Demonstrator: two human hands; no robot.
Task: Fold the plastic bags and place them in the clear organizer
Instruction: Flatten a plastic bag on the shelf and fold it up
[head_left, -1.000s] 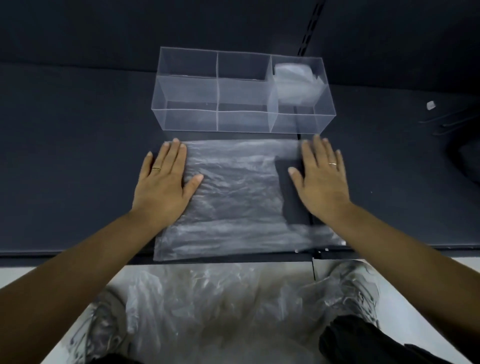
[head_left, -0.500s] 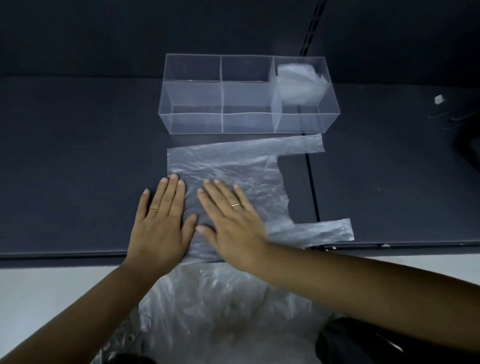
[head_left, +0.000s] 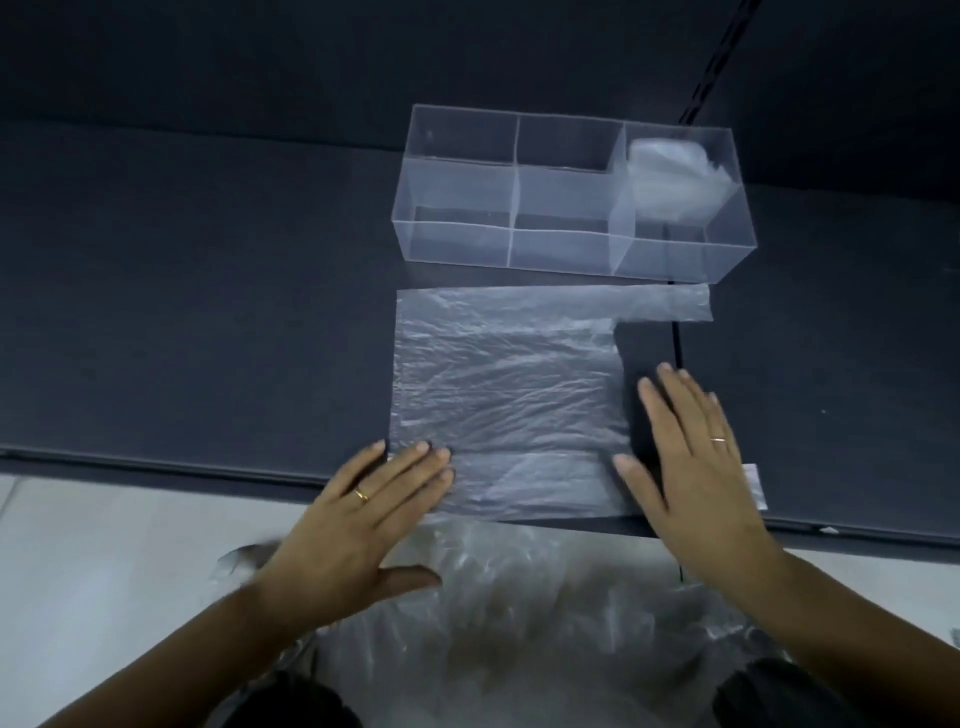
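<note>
Head view, looking down at the desk (head_left: 208, 322).

- Plastic bag (head_left: 504, 384): lies flat and spread on the dark desk, just in front of the clear organizer (head_left: 457, 244) and close to it; I cannot tell whether they touch. The surface is crinkled. Its near edge runs along the near edge of the desk. Its handles point to my right. The far handle (head_left: 665, 307) lies stretched out straight beside the organizer's front wall.
- Near handle (head_left: 753, 483): mostly under my right palm, only its end shows past the hand.
- Left grip (head_left: 363, 525): open and flat, fingers straight and close together. The fingertips rest on the near-left corner of the bag and the thumb is spread wide off the desk edge. It has hold of nothing. There is a ring (head_left: 362, 494) on one finger. The hand is slightly blurred.
- Right grip (head_left: 696, 467): open and flat, fingers straight and slightly fanned. It lies over the bare desk in the cut-out between the two handles. The thumb tip is at the edge of the bag's body. Nothing is pinched or gripped. It wears a ring (head_left: 718, 439) too.
- Organizer: stands upright on the desk, divided into compartments side by side. A folded bag (head_left: 670, 176) sits in the rightmost compartment.
- Loose plastic bags (head_left: 519, 603): a crumpled heap below the desk edge, between my forearms, above the pale floor (head_left: 104, 561).
</note>
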